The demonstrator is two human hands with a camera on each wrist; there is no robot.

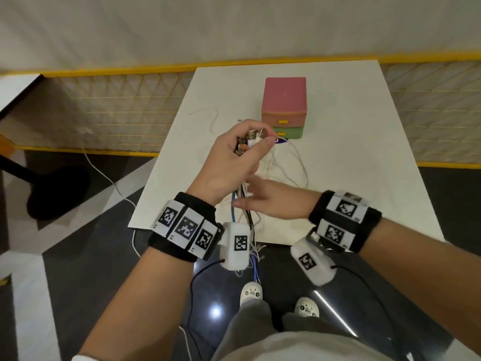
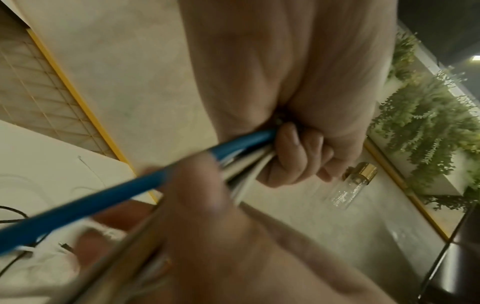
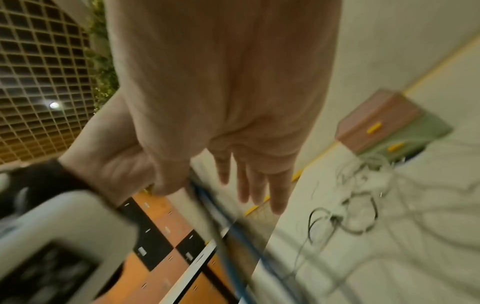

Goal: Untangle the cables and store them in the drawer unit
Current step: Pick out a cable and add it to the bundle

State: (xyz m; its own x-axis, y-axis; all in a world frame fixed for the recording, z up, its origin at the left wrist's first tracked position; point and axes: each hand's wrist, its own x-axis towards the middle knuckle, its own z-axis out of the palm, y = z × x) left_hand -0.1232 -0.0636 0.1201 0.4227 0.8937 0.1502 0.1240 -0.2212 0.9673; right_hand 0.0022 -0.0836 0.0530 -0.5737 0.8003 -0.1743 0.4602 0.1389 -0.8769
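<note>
My left hand (image 1: 231, 162) is raised over the white table (image 1: 351, 152) and grips a bundle of cable plugs (image 1: 253, 138) in its fist. From the fist a blue cable (image 1: 233, 204) and black and white ones hang past the table's front edge. In the left wrist view the curled fingers (image 2: 293, 156) clamp the blue cable (image 2: 103, 195). My right hand (image 1: 270, 201) reaches left under the fist, fingers (image 3: 249, 185) straight against the hanging strands (image 3: 249, 246). More white cables (image 1: 286, 162) lie tangled in front of the pink and green drawer unit (image 1: 285, 100), drawers closed.
A yellow-framed net barrier (image 1: 117, 100) runs behind and left of the table. A white cord (image 1: 104, 173) trails over the floor on the left, near a dark round stand base (image 1: 59, 191). My shoes (image 1: 251, 293) stand below the table's front edge.
</note>
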